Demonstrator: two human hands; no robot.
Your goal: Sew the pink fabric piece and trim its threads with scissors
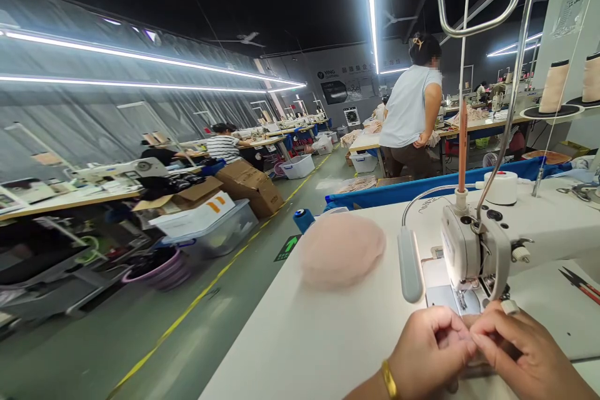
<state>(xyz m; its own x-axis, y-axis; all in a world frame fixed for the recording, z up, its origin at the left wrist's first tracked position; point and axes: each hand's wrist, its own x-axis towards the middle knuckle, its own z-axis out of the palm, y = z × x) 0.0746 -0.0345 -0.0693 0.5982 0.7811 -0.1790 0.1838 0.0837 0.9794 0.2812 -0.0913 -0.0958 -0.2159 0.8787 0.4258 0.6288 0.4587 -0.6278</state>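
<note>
In front of the sewing machine (pixel 473 244), my left hand (pixel 431 344) and my right hand (pixel 527 347) meet with fingertips pinched together. Both grip a piece of pale pink fabric (pixel 479 367), mostly hidden by my fingers and lying just before the needle and presser foot (pixel 463 301). A yellow bracelet (pixel 389 380) circles my left wrist. To the left on the white tabletop rests a rounded, blurred pink fabric piece (pixel 344 250). A grey lamp (pixel 410 265) on a bent metal neck stands beside the machine head.
Red-handled scissors (pixel 584 286) lie on the right of the machine bed. A blue thread cone (pixel 304 220) sits by the table's far left edge. Thread cones (pixel 554 87) stand at upper right. A person (pixel 407 106) in a light shirt stands beyond the blue cloth trough (pixel 375 197).
</note>
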